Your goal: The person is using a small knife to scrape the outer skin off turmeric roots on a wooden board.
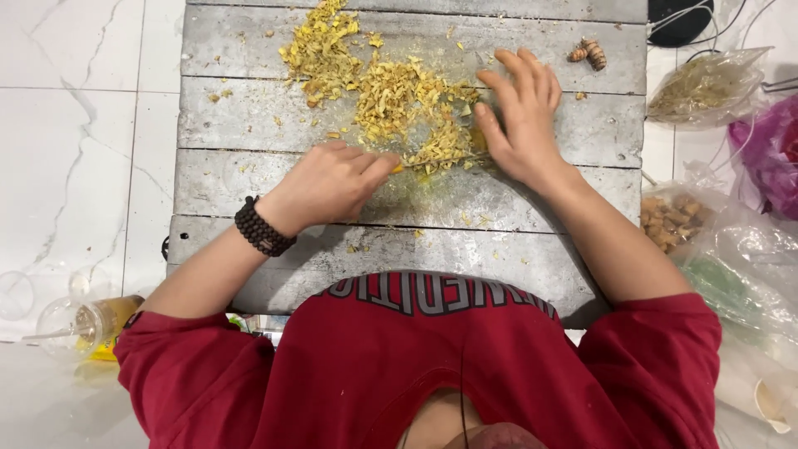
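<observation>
Everything centres on one grey wooden board (249, 116) made of five visible planks, lying on a white marbled floor (75, 125).

On the board's far half lies one spread of yellow chopped shreds (391, 91), thick in two clumps: one toward the far edge, one nearer the board's middle. Loose flecks are scattered about it.

The left hand (328, 183) rests on the board just near of the shreds, curled almost closed, its fingertips pinching a small yellow-orange piece (399, 168) at the edge of the heap. Whether that piece is a root or a tool's handle cannot be told. One dark bead bracelet (262, 226) circles the left wrist.

The right hand (519, 116) lies flat and open, fingers spread, at the right side of the shreds, its palm pressing down on something thin and pale beneath it; what it is cannot be told.

At the board's far right corner lie two small whole roots (588, 53), touching each other.

Right of the board are several clear bags: one with pale shreds (706, 87), one with brown chunks (669, 220), plus one purple bag (769, 154). Left of the board's near corner lies one clear plastic cup (87, 324) on its side, with yellowish liquid in it.

The person wears a red shirt (357, 374).
</observation>
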